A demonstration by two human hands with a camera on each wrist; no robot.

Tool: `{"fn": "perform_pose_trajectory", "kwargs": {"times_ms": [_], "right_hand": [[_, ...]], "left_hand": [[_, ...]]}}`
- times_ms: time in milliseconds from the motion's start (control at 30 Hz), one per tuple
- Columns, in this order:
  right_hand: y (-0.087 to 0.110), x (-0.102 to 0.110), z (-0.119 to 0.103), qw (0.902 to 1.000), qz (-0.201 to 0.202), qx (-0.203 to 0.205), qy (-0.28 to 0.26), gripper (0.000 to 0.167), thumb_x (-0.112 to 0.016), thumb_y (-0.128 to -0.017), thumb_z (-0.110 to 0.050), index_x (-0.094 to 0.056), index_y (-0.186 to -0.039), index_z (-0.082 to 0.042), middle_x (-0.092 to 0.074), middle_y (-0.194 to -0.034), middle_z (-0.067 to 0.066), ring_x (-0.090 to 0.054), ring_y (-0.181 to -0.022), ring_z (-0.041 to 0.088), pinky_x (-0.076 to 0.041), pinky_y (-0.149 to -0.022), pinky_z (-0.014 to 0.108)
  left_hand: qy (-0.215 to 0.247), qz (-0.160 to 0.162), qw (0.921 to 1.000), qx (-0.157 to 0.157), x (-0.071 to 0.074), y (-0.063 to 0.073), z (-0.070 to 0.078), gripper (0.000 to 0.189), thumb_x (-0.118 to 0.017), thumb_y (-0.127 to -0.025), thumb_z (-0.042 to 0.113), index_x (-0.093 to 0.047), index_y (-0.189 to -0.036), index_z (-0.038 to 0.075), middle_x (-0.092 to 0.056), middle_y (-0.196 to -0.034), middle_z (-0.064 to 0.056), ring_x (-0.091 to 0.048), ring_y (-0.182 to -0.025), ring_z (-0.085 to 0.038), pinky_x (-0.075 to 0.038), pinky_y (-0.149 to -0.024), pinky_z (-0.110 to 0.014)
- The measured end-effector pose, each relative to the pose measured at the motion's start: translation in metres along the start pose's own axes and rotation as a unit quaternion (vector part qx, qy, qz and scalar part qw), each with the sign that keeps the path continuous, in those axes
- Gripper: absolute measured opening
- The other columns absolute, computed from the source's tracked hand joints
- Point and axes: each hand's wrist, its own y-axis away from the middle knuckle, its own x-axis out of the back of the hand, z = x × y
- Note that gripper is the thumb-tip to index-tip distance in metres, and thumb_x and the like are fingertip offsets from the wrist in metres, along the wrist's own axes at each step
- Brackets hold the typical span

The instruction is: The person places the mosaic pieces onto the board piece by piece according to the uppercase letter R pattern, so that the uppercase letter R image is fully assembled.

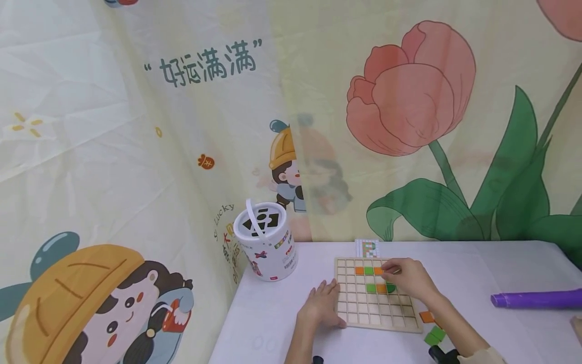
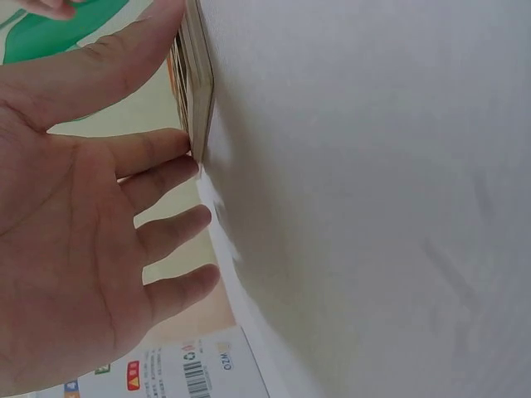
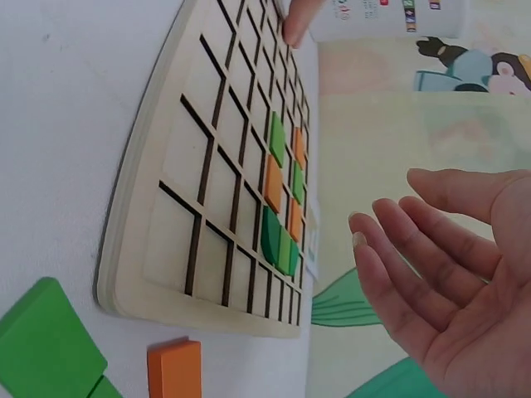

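A wooden grid board point(image 1: 377, 308) lies on the white table with two short rows of coloured tiles in its cells. The back row shows an orange tile point(image 1: 359, 271), a green tile point(image 1: 369, 271) and another orange one. Nearer the front are a light green tile point(image 3: 276, 138), an orange tile point(image 3: 273, 183) and rounded green pieces point(image 3: 271, 235). My left hand point(image 1: 320, 305) rests at the board's left edge, fingers extended and touching its side. Above the board's back right part hovers my right hand point(image 3: 452, 265), fingers loosely bent, thumb apart, nothing held.
Loose orange tiles point(image 1: 426, 317) and green tiles point(image 1: 435, 335) lie off the board's front right corner. A white lidded bucket point(image 1: 268, 247) stands back left. Behind the board is a pattern card point(image 1: 369, 247). A purple object point(image 1: 536, 299) lies at right, before a printed cloth.
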Motion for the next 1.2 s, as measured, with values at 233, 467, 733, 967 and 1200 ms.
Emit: {"fn": "perform_pose_trajectory", "kwargs": {"times_ms": [233,467,733,967,1200], "right_hand": [[0.015,0.014,0.008,0.9996,0.027,0.002,0.008,0.02,-0.077,-0.093,-0.017,-0.077,-0.108,-0.003,-0.077,-0.093,0.002,-0.073,-0.086,0.021,-0.061,-0.073,0.039],[0.026,0.023,0.015,0.999,0.034,-0.026,0.013,0.022,-0.075,-0.095,-0.015,-0.076,-0.111,0.0,-0.077,-0.097,0.007,-0.073,-0.088,0.025,-0.062,-0.075,0.041],[0.037,0.032,0.025,0.9983,0.025,-0.044,0.029,0.022,-0.074,-0.094,-0.011,-0.075,-0.113,0.001,-0.076,-0.096,0.007,-0.072,-0.09,0.028,-0.063,-0.081,0.048],[0.045,0.038,0.048,0.9951,-0.009,-0.084,0.053,0.03,-0.078,-0.088,-0.007,-0.072,-0.115,0.003,-0.075,-0.097,0.007,-0.071,-0.091,0.03,-0.06,-0.085,0.055],[0.05,0.041,0.065,0.9904,-0.048,-0.121,0.045,0.051,-0.083,-0.074,-0.003,-0.067,-0.122,0.008,-0.073,-0.101,0.01,-0.067,-0.094,0.031,-0.06,-0.081,0.049]], "left_hand": [[0.008,-0.01,0.9999,0.005,-0.004,0.001,0.001,0.1,-0.093,-0.074,0.044,-0.047,-0.157,0.013,-0.04,-0.166,-0.001,-0.035,-0.154,-0.027,-0.033,-0.124,-0.05],[0.017,-0.008,0.9998,0.005,-0.001,0.003,0.002,0.099,-0.093,-0.075,0.041,-0.047,-0.157,0.012,-0.04,-0.166,-0.003,-0.035,-0.154,-0.028,-0.033,-0.124,-0.051],[0.014,0.011,0.9998,0.01,0.001,0.003,0.002,0.099,-0.094,-0.072,0.041,-0.049,-0.156,0.01,-0.042,-0.165,-0.004,-0.036,-0.153,-0.028,-0.034,-0.123,-0.051],[0.017,0.001,0.9998,0.01,-0.001,0.002,0.002,0.098,-0.093,-0.074,0.04,-0.048,-0.157,0.011,-0.041,-0.166,-0.003,-0.034,-0.154,-0.028,-0.032,-0.124,-0.051],[0.017,0.01,0.9997,0.011,-0.001,0.001,0.002,0.099,-0.095,-0.072,0.041,-0.05,-0.155,0.012,-0.042,-0.165,-0.002,-0.035,-0.154,-0.027,-0.033,-0.124,-0.05]]}}
